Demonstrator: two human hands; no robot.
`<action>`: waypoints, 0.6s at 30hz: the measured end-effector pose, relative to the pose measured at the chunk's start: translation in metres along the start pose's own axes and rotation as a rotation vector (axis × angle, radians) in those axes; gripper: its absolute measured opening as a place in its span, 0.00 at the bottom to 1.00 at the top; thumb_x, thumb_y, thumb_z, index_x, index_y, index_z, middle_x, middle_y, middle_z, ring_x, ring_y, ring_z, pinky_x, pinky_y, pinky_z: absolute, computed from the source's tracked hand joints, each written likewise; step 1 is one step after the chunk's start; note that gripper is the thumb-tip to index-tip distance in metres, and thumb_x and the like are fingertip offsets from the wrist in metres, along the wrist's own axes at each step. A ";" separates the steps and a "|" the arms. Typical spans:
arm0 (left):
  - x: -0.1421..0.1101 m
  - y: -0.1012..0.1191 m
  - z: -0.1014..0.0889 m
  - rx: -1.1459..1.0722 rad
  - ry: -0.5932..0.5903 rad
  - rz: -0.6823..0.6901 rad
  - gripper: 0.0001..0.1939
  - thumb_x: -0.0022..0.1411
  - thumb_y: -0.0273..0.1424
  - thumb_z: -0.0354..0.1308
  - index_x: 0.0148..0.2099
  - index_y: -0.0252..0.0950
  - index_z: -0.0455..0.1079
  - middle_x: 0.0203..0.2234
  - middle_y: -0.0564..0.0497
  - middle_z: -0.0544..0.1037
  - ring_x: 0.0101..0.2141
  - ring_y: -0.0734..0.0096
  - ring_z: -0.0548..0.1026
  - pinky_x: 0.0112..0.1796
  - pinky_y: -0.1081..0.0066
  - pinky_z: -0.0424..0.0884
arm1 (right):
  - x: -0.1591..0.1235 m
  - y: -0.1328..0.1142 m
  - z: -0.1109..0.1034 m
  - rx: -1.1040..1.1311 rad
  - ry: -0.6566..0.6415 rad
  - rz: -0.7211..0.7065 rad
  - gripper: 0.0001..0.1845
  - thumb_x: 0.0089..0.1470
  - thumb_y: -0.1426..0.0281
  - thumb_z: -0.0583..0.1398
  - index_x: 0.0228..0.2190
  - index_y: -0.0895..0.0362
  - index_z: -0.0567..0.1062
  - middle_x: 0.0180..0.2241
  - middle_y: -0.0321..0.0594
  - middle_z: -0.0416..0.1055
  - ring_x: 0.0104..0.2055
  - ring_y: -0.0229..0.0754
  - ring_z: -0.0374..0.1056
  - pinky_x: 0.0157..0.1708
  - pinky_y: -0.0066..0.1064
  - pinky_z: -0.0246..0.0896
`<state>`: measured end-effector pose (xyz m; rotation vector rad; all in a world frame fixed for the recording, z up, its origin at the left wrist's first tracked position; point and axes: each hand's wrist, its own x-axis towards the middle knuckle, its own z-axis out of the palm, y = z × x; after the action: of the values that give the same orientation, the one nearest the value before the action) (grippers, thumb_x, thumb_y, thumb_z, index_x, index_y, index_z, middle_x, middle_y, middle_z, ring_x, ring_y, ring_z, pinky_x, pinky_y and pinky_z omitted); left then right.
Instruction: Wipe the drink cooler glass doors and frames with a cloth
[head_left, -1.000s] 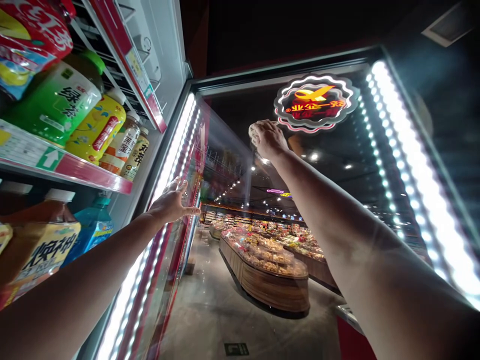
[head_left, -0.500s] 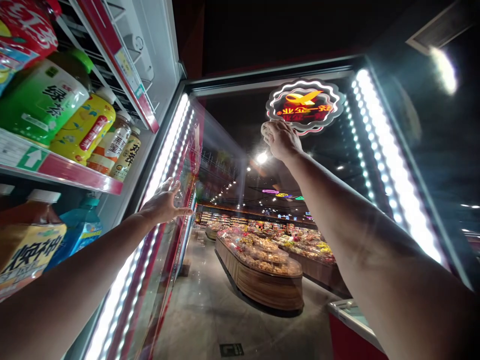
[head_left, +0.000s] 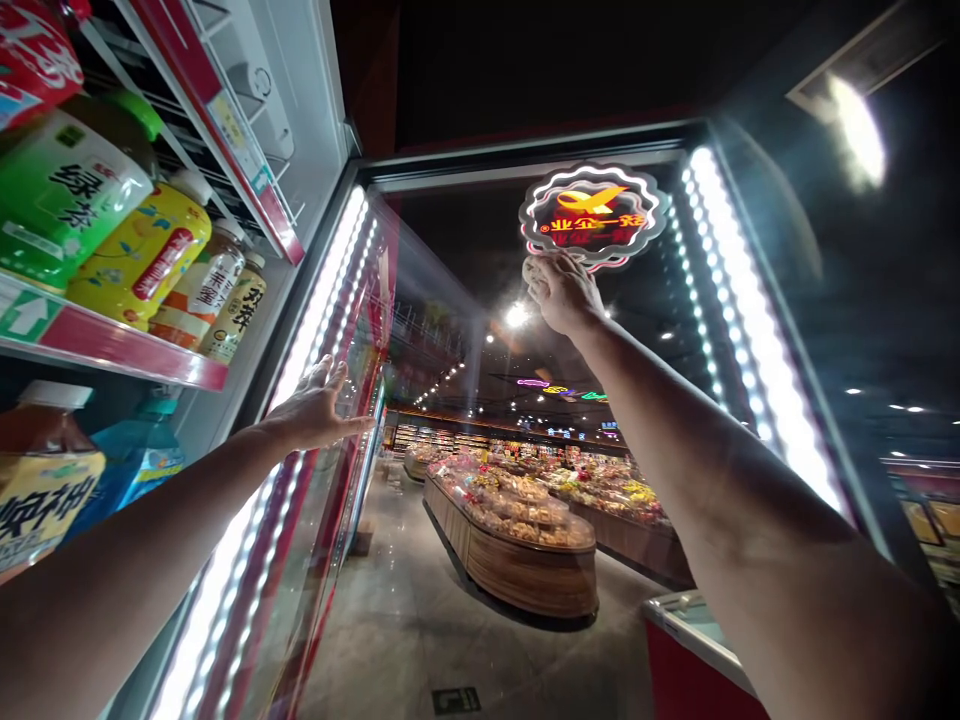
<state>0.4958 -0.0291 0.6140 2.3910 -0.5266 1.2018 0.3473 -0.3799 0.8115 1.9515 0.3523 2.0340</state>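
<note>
A glass cooler door (head_left: 450,260) with bright LED strips along both sides stands open before me. My right hand (head_left: 568,292) is raised to its upper part, fingers curled over a pale crumpled cloth (head_left: 534,272) pressed to the glass. Just above that hand is a scalloped round sticker (head_left: 592,212) with mirrored yellow and red lettering. My left hand (head_left: 311,408) is open with fingers spread, at the door's left LED strip (head_left: 330,290). Whether its fingertips touch the frame, I cannot tell.
Cooler shelves at left hold several drinks, including a green tea bottle (head_left: 67,190) and a blue-capped bottle (head_left: 142,450). Through the glass are a wooden display island (head_left: 517,560) heaped with packaged goods and a tiled floor (head_left: 390,620). A red-sided chest (head_left: 682,650) stands low at right.
My right hand has shifted slightly right and down relative to the sticker. The view has turned a little to the right. My left hand stays spread near the LED strip.
</note>
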 end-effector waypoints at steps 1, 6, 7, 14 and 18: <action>-0.001 0.001 0.000 -0.005 -0.007 -0.011 0.66 0.45 0.69 0.52 0.74 0.32 0.42 0.73 0.40 0.44 0.71 0.42 0.44 0.66 0.53 0.54 | -0.003 0.001 -0.002 0.014 -0.027 -0.059 0.22 0.61 0.70 0.54 0.56 0.49 0.70 0.61 0.40 0.67 0.66 0.49 0.58 0.66 0.46 0.53; 0.000 0.005 0.003 -0.010 0.004 0.003 0.67 0.46 0.70 0.51 0.73 0.26 0.45 0.71 0.33 0.47 0.71 0.41 0.40 0.68 0.53 0.46 | -0.013 0.011 -0.018 -0.025 -0.004 0.009 0.23 0.61 0.69 0.55 0.58 0.51 0.69 0.63 0.42 0.66 0.67 0.52 0.58 0.65 0.50 0.55; 0.000 0.005 0.005 -0.009 0.008 0.006 0.66 0.46 0.70 0.52 0.72 0.25 0.46 0.71 0.32 0.48 0.71 0.40 0.39 0.68 0.52 0.46 | -0.014 0.013 -0.020 -0.044 0.020 0.070 0.24 0.60 0.70 0.55 0.57 0.51 0.69 0.63 0.42 0.66 0.67 0.53 0.57 0.65 0.52 0.55; 0.000 0.011 0.010 0.005 0.052 -0.014 0.67 0.44 0.70 0.55 0.71 0.26 0.45 0.69 0.29 0.50 0.69 0.34 0.44 0.66 0.48 0.51 | -0.019 0.029 -0.032 -0.057 0.012 0.085 0.24 0.59 0.72 0.56 0.57 0.53 0.70 0.62 0.42 0.66 0.66 0.53 0.58 0.65 0.51 0.54; -0.005 0.017 0.007 -0.005 0.051 -0.038 0.67 0.44 0.70 0.56 0.71 0.26 0.46 0.69 0.30 0.52 0.69 0.35 0.45 0.65 0.48 0.53 | -0.023 0.039 -0.039 -0.105 0.114 0.242 0.22 0.58 0.71 0.54 0.54 0.50 0.71 0.60 0.43 0.68 0.63 0.55 0.61 0.61 0.53 0.58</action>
<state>0.4892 -0.0467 0.6094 2.3487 -0.4653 1.2398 0.3073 -0.4233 0.8034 1.8989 0.0324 2.2688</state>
